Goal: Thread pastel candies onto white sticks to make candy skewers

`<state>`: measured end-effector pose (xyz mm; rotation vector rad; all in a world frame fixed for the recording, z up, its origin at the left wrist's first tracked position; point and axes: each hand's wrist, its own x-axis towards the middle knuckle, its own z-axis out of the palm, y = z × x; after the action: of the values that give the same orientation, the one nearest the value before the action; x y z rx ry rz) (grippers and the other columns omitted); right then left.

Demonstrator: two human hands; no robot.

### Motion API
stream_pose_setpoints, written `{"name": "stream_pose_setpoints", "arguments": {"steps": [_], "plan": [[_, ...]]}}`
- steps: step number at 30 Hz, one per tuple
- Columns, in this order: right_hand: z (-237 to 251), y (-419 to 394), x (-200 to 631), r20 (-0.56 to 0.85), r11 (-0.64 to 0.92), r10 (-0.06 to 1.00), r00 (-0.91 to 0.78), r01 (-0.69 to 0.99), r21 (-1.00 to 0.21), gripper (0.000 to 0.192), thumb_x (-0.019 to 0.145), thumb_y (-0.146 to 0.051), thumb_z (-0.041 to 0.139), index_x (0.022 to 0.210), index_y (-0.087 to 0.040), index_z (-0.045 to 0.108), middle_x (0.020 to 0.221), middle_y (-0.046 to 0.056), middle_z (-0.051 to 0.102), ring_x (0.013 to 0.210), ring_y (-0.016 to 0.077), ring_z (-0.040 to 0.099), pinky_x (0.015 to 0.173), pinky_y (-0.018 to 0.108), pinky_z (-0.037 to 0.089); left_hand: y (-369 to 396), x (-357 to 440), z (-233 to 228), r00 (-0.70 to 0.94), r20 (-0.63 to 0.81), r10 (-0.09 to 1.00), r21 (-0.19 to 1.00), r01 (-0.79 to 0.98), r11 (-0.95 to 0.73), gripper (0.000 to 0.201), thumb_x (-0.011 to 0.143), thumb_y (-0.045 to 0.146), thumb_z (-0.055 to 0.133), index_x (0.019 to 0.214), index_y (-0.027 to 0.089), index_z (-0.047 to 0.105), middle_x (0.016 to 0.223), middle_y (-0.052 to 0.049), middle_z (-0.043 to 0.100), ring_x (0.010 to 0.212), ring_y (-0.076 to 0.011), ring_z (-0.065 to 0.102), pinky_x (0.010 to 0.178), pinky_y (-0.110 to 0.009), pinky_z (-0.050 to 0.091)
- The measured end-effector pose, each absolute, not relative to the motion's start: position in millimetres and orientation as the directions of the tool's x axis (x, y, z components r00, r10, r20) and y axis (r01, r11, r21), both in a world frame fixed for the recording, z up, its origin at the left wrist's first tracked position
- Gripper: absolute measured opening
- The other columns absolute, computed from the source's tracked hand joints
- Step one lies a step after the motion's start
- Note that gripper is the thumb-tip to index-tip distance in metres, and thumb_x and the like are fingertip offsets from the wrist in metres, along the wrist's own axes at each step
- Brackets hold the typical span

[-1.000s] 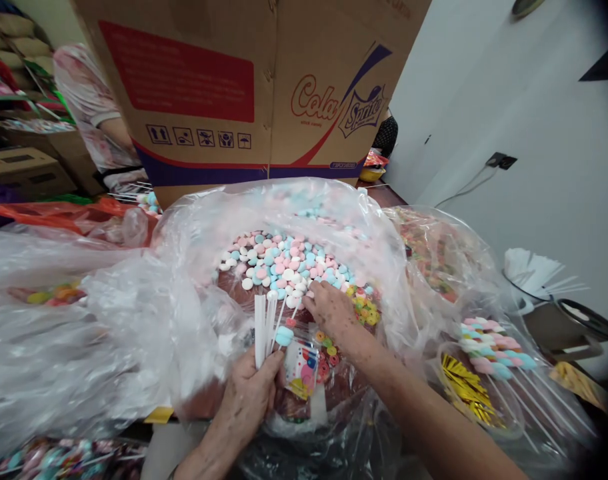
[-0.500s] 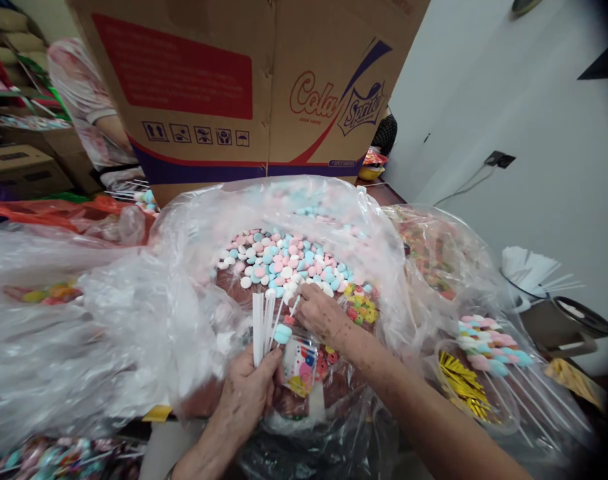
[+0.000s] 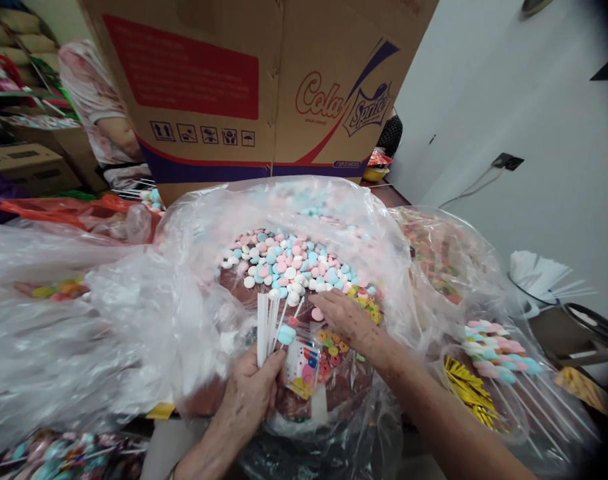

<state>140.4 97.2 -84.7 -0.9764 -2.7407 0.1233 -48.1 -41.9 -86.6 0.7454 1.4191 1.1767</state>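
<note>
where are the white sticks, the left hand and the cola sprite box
white sticks (image 3: 265, 320), head view, mid-length of the bundle
left hand (image 3: 249, 398), head view, back of the hand
cola sprite box (image 3: 304, 67), head view, bare front wall

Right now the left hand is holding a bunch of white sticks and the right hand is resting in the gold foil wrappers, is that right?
Not quite. The left hand does hold the white sticks, but the head view shows the right hand over the candies in the clear bag, not the gold foil wrappers.
</note>
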Motion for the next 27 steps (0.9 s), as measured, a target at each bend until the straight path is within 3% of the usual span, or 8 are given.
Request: {"name": "stream_pose_setpoints", "arguments": {"steps": [2,8,17,24,27], "plan": [[-89,96,140,0.226,0.729,0.684,-0.694,0.659,-0.185,0.039,0.089,-0.003,0.046,0.122,-0.017,0.060,0.114,0.013,0.066,0.107,0.0256,0.058,0.091,0.039,0.047,-42,-48,-86,-0.210,-0.336,0.918,0.938,-0.168,0.304,0.042,0.071,0.059,0.065,0.058,0.022,0.050,0.030,0.009,0.040,0.025,-0.0075,0.030,0.032,-0.021,0.016],[-83,97,140,0.303,0.651,0.758,-0.577,0.698,-0.298,0.017,0.091,-0.012,0.046,0.098,-0.019,0.059,0.094,0.007,0.065,0.083,0.0205,0.060,0.075,0.032,0.046,-42,-48,-87,-0.198,-0.351,0.915,0.931,-0.179,0.318,0.044,0.072,0.060,0.064,0.056,0.022,0.050,0.028,0.008,0.039,0.025,-0.0078,0.030,0.032,-0.020,0.020],[-83,90,133,0.329,0.772,0.632,-0.701,0.540,-0.335,0.016,0.093,-0.012,0.051,0.084,-0.022,0.059,0.089,0.004,0.063,0.086,0.0186,0.058,0.079,0.031,0.047,-42,-47,-86,-0.219,-0.354,0.909,0.932,-0.165,0.323,0.040,0.070,0.058,0.063,0.056,0.022,0.051,0.028,0.008,0.040,0.025,-0.0076,0.029,0.032,-0.020,0.018],[-81,92,136,0.348,0.708,0.706,-0.616,0.597,-0.379,0.012,0.092,-0.013,0.051,0.089,-0.019,0.061,0.091,0.005,0.063,0.085,0.0184,0.059,0.079,0.032,0.047,-41,-48,-84,-0.215,-0.368,0.904,0.927,-0.166,0.338,0.039,0.069,0.057,0.062,0.056,0.022,0.050,0.028,0.008,0.039,0.024,-0.0076,0.028,0.030,-0.020,0.018],[-81,92,135,0.327,0.733,0.680,-0.657,0.590,-0.339,0.014,0.092,-0.011,0.052,0.085,-0.020,0.060,0.088,0.004,0.062,0.084,0.0183,0.058,0.078,0.031,0.046,-41,-48,-84,-0.210,-0.374,0.903,0.925,-0.161,0.345,0.039,0.069,0.058,0.061,0.056,0.023,0.050,0.028,0.008,0.039,0.025,-0.0078,0.029,0.030,-0.020,0.018]]}}
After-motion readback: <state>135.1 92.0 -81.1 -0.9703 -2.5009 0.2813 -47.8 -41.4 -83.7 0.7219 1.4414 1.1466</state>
